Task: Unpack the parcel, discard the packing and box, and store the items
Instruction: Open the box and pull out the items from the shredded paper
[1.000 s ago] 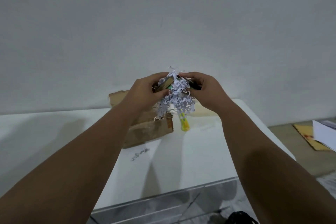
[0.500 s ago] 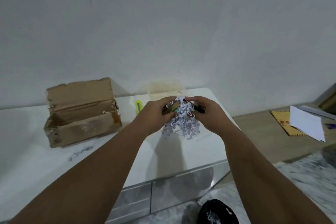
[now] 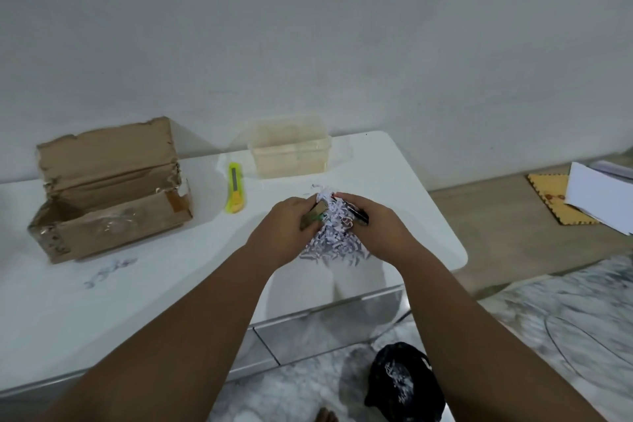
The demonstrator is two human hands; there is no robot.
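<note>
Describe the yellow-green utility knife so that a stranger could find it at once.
Look at the white table by the grey wall. Between the open brown cardboard box and the clear plastic container lies the slim yellow-green utility knife. It is the only brightly coloured thing on the tabletop.

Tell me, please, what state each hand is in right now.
Left hand: grips a small brown item and the shredded paper.
Right hand: grips a black item and the same paper.
</note>
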